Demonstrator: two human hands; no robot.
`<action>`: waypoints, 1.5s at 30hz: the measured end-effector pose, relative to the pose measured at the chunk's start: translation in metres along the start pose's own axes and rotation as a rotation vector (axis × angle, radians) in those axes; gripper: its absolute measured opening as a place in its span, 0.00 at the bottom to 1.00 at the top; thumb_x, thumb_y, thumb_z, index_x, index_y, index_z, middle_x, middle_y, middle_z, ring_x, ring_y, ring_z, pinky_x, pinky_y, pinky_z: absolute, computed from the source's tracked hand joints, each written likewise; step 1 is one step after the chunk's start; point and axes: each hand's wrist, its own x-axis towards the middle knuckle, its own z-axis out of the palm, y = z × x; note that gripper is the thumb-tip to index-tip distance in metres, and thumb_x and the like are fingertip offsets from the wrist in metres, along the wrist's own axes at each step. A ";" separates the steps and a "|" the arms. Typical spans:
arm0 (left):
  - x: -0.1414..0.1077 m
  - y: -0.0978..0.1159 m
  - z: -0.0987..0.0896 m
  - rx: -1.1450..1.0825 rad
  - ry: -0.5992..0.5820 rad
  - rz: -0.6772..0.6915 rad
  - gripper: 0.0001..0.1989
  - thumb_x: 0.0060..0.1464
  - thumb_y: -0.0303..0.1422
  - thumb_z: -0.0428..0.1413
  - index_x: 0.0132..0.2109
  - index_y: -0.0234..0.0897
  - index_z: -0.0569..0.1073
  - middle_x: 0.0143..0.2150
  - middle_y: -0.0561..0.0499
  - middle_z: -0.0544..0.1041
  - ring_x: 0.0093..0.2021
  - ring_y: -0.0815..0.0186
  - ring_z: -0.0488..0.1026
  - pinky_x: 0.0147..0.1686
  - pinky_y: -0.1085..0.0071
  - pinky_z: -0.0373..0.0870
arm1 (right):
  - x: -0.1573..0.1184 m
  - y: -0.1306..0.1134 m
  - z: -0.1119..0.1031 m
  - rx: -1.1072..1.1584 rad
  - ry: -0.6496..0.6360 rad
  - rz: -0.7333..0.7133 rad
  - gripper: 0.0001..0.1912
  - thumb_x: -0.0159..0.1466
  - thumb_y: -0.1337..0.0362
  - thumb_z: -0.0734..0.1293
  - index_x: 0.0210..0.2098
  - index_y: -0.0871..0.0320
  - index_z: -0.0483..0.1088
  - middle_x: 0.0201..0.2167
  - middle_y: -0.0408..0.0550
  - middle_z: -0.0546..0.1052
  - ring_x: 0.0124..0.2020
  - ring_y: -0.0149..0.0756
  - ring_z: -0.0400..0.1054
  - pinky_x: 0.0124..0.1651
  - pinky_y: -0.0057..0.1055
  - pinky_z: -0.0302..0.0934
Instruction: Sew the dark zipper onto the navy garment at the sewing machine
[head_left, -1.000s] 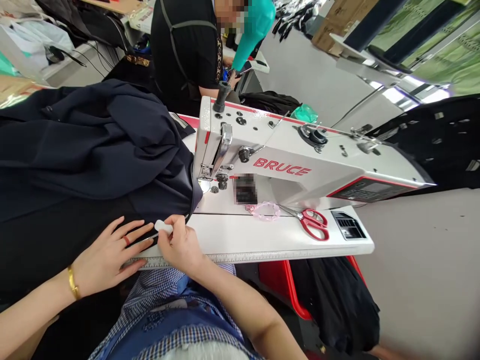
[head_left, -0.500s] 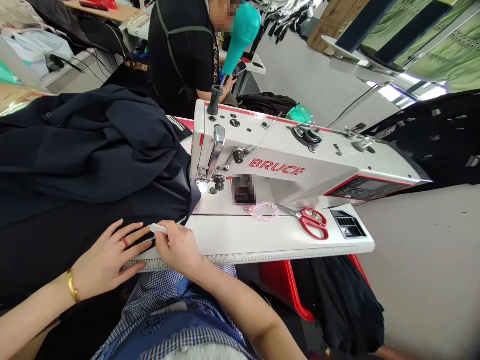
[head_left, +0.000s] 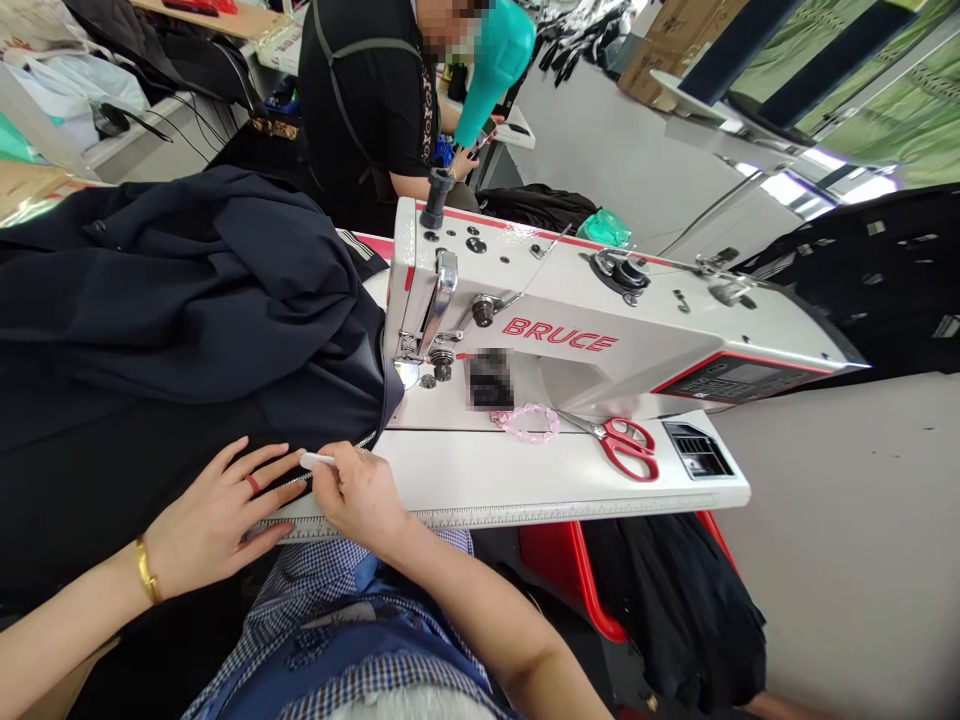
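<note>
My left hand [head_left: 217, 515] lies flat with spread fingers on a dark navy garment [head_left: 300, 360], beside its metal zipper [head_left: 366, 441]. Pinched in my right hand [head_left: 364, 497] is a small white chalk-like stick [head_left: 316, 460]. Its tip points left, close to the left fingertips, over the dark cloth by the zipper. Whether the tip touches the cloth I cannot tell. The garment reaches right to the needle end of a white sewing machine [head_left: 555, 320], and its far folds are bunched up.
Red-handled scissors [head_left: 628, 448] and a pink beaded bracelet [head_left: 531, 423] lie on the machine bed. A ruler strip [head_left: 495, 515] lines the table's front edge. Below stands a red bin [head_left: 592, 590] with dark cloth. A teal-handled screwdriver [head_left: 499, 65] stands upright; a person [head_left: 367, 100] sits beyond.
Both hands and the white stick stay almost still. The machine appears slightly further right as the view shifts. The other person's hands have moved a little.
</note>
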 end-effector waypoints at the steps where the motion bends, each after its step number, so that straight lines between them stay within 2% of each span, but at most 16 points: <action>1: 0.000 -0.001 0.000 0.007 0.001 0.003 0.21 0.49 0.45 0.53 0.50 0.46 0.68 0.52 0.49 0.70 0.55 0.55 0.63 0.57 0.53 0.49 | 0.000 0.000 0.000 0.002 0.007 0.003 0.10 0.63 0.66 0.52 0.36 0.60 0.62 0.24 0.45 0.72 0.26 0.33 0.69 0.28 0.27 0.61; 6: 0.002 0.003 -0.001 -0.037 -0.002 -0.023 0.20 0.50 0.43 0.52 0.50 0.45 0.69 0.52 0.48 0.70 0.55 0.54 0.62 0.57 0.52 0.49 | 0.000 0.000 -0.001 0.050 0.036 0.030 0.11 0.63 0.65 0.52 0.35 0.59 0.63 0.24 0.45 0.73 0.25 0.32 0.69 0.28 0.26 0.62; 11: 0.006 0.016 -0.007 -0.240 -0.019 -0.241 0.17 0.52 0.42 0.52 0.48 0.45 0.71 0.55 0.49 0.69 0.57 0.55 0.60 0.59 0.51 0.47 | -0.007 0.001 -0.002 0.151 0.061 0.081 0.12 0.63 0.66 0.53 0.44 0.61 0.62 0.28 0.47 0.75 0.24 0.32 0.69 0.30 0.26 0.64; 16: 0.007 0.016 -0.013 -0.246 -0.067 -0.245 0.17 0.52 0.42 0.53 0.48 0.45 0.71 0.56 0.50 0.68 0.57 0.57 0.60 0.59 0.51 0.46 | -0.012 0.001 0.003 0.111 0.094 -0.022 0.18 0.62 0.69 0.54 0.52 0.64 0.56 0.37 0.54 0.74 0.25 0.32 0.70 0.31 0.28 0.65; 23: 0.006 0.016 -0.013 -0.254 -0.078 -0.249 0.16 0.52 0.43 0.52 0.47 0.44 0.70 0.57 0.49 0.67 0.57 0.56 0.60 0.58 0.50 0.46 | -0.015 0.000 0.009 -0.013 0.082 -0.101 0.15 0.61 0.70 0.54 0.47 0.63 0.59 0.31 0.49 0.75 0.23 0.32 0.69 0.27 0.27 0.63; 28: 0.006 0.015 -0.013 -0.267 -0.092 -0.244 0.15 0.52 0.42 0.52 0.46 0.44 0.70 0.57 0.49 0.66 0.57 0.55 0.60 0.57 0.49 0.46 | -0.017 -0.001 0.011 -0.031 0.056 -0.144 0.14 0.61 0.70 0.54 0.46 0.64 0.61 0.30 0.48 0.75 0.22 0.32 0.68 0.28 0.27 0.62; 33: 0.006 0.015 -0.013 -0.269 -0.085 -0.245 0.15 0.52 0.42 0.52 0.46 0.44 0.70 0.57 0.48 0.66 0.56 0.55 0.61 0.57 0.49 0.47 | -0.017 -0.002 0.011 -0.083 0.048 -0.153 0.14 0.60 0.71 0.55 0.44 0.64 0.63 0.24 0.46 0.74 0.20 0.33 0.66 0.26 0.28 0.60; 45: 0.005 0.016 -0.012 -0.262 -0.080 -0.242 0.16 0.53 0.42 0.51 0.47 0.44 0.69 0.57 0.48 0.67 0.57 0.55 0.60 0.57 0.50 0.46 | -0.015 -0.004 0.013 -0.171 0.062 -0.173 0.13 0.59 0.71 0.55 0.42 0.62 0.63 0.23 0.43 0.73 0.19 0.33 0.66 0.24 0.27 0.56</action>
